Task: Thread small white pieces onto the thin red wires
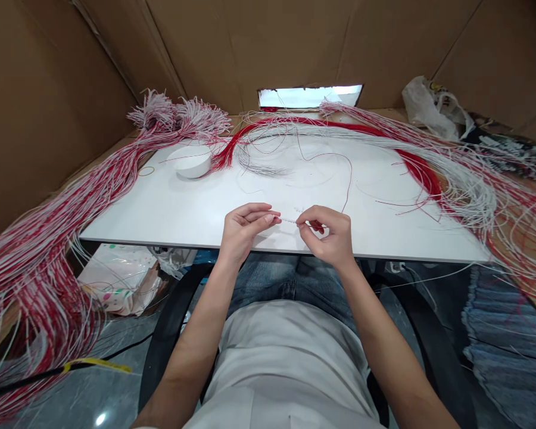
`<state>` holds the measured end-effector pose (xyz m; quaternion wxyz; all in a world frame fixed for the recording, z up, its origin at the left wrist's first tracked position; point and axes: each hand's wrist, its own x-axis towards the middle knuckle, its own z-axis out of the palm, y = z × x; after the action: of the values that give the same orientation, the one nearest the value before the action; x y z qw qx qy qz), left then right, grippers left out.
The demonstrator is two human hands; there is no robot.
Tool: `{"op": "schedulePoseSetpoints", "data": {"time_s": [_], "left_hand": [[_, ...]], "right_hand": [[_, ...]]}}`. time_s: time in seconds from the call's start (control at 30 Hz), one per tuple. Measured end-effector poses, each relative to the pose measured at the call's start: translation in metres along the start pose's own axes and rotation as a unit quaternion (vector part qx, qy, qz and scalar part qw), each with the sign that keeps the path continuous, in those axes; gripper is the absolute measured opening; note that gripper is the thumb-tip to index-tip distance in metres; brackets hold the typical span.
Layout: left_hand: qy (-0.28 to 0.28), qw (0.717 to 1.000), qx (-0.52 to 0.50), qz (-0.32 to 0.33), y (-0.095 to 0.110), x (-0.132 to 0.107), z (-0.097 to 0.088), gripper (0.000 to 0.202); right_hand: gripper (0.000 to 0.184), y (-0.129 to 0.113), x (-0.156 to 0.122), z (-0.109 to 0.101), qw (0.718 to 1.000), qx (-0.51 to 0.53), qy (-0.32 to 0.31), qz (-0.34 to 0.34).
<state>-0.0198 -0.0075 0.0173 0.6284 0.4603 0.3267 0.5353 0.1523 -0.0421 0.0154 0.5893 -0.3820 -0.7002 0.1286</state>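
Between my two hands a short white braided cord is stretched level, just above the front part of the white table. My left hand pinches its left end between thumb and fingers. The other end sits in the pinch of my right hand, with the fingers curled in. From near my right hand a thin red cord runs up and curves back across the table. A small white curled bit shows just behind the cord; what it is exactly I cannot make out.
A white round roll stands at the back left of the white table. Bundles of red cords and white cords arc along the back. Red-and-white cords hang over the left side. A plastic bag lies back right.
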Motion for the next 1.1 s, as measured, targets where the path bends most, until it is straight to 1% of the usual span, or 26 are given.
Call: {"op": "schedulePoseSetpoints", "data": {"time_s": [0.47, 0.67, 1.1], "left_hand": [[-0.001, 1.0, 0.014, -0.007, 0.0007, -0.0008, 0.0008, 0.023], [0.007, 0.999, 0.037, -0.009, -0.0009, 0.0, -0.0009, 0.027], [-0.007, 0.999, 0.038, 0.022, -0.0028, 0.0001, -0.0021, 0.024]], "right_hand": [[0.016, 0.0003, -0.0004, 0.0, 1.0, -0.013, 0.0, -0.009], [0.016, 0.0001, 0.0002, -0.0001, 1.0, -0.021, -0.012, 0.002], [0.016, 0.0009, 0.0001, 0.0003, 1.0, -0.018, -0.013, 0.009]]}}
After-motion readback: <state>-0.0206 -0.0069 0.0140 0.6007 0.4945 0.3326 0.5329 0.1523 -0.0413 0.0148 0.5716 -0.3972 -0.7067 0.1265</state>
